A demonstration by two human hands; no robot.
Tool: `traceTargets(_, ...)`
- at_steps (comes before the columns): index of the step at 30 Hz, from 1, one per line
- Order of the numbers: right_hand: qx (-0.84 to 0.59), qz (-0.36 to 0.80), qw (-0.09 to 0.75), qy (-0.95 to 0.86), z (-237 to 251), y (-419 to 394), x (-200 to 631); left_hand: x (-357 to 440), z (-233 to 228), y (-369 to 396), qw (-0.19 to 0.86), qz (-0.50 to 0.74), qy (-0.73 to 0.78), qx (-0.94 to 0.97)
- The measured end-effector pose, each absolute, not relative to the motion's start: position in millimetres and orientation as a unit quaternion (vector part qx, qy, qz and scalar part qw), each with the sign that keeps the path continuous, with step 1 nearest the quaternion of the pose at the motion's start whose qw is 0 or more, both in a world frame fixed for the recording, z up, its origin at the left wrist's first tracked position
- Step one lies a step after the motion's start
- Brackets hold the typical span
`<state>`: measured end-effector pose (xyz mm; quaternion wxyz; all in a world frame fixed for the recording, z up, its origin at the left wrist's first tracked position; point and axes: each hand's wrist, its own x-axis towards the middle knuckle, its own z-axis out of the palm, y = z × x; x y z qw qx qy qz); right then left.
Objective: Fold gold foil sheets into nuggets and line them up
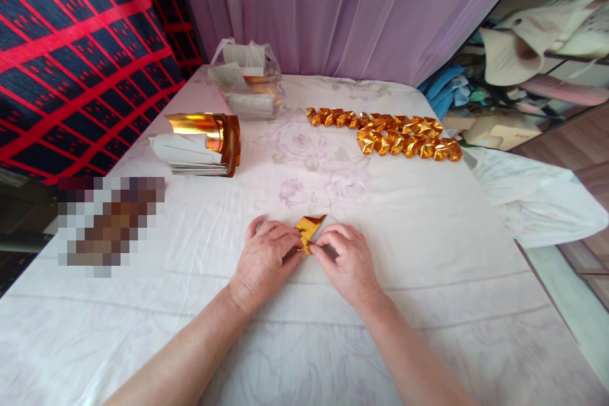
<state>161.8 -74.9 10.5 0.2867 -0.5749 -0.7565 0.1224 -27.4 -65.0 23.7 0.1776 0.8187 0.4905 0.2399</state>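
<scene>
Folded gold pieces point(404, 136), foil stack point(204, 143)

Both forearms enter from bottom edge, bare, angled inward so the hands meet near centre. Left hand point(265, 255): palm down, fingers curled, fingertips pointing right, thumb tucked under toward the other hand. Right hand point(347, 259): palm down, fingers bent, thumb and index pinched together at its left side. Fingertips of the two hands nearly touching. Wrists low, roughly level, both knuckle rows facing up.

blurred patch point(110, 224) – unreadable | gold paper point(308, 232) – partly under hands point(266, 257)
</scene>
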Motion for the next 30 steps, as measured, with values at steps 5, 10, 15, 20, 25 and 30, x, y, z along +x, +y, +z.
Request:
traceTargets(5, -0.576, 0.120, 0.283, -0.757, 10.1, -74.5, 162.2, -25.8, 24.3, -64.7, 0.178, 0.244, 0.496, 0.814)
traceTargets(10, -0.577, 0.126, 0.275, -0.759, 10.9, -74.2, 162.5, -23.3, 25.9, -66.1, 0.180, 0.242, 0.505, 0.809)
traceTargets(15, -0.577, 0.123, 0.279, -0.758, 10.1, -74.3, 162.2, -20.7, 26.2, -66.3, 0.177, 0.241, 0.515, 0.803)
traceTargets(20, -0.577, 0.126, 0.281, -0.757, 9.3, -73.8, 162.3, -19.2, 27.6, -65.8, 0.178, 0.234, 0.519, 0.802)
traceTargets(25, -0.574, 0.131, 0.284, -0.757, 9.8, -74.1, 162.4, -19.3, 28.1, -66.2, 0.177, 0.233, 0.521, 0.802)
traceTargets(30, -0.572, 0.138, 0.275, -0.760, 10.7, -74.2, 162.9, -19.5, 27.0, -66.2, 0.173, 0.231, 0.520, 0.804)
